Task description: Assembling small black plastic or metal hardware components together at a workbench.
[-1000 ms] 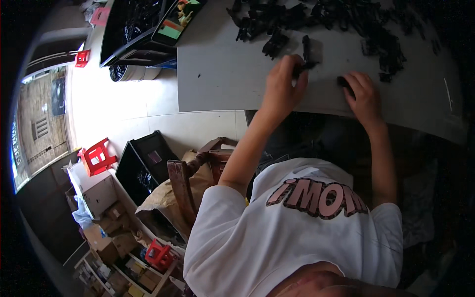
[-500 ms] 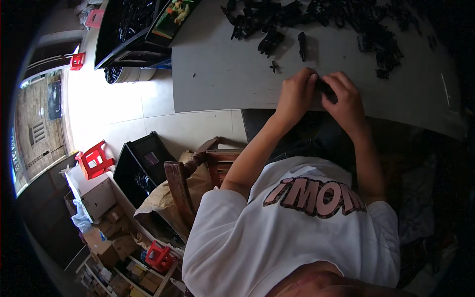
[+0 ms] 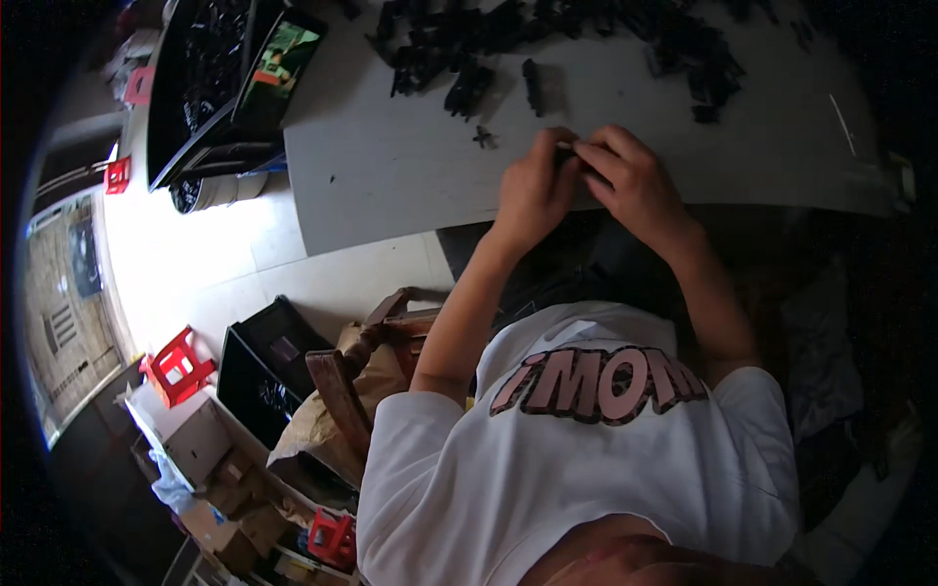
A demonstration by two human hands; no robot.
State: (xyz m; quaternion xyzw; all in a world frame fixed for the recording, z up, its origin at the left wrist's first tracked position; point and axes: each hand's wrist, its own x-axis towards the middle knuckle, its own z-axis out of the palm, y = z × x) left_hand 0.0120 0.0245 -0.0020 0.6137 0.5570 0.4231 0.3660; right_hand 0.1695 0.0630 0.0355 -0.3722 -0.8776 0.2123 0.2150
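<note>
Left hand (image 3: 532, 190) and right hand (image 3: 637, 186), well apart a second ago, have come together. In the head view, their fingers (image 3: 549, 139) are closed on one small dark part (image 3: 564, 152), mostly hidden, over the table's (image 3: 391, 195) near side. Farther left lie one cross-shaped piece (image 3: 484, 137), one slim black piece (image 3: 531, 86) and black parts (image 3: 699, 68) too jumbled to count.

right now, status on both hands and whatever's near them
Left hand and right hand together at a dark piece, mostly hidden. Cross-shaped part and slim black part loose beyond. Black pile farther back.
</note>
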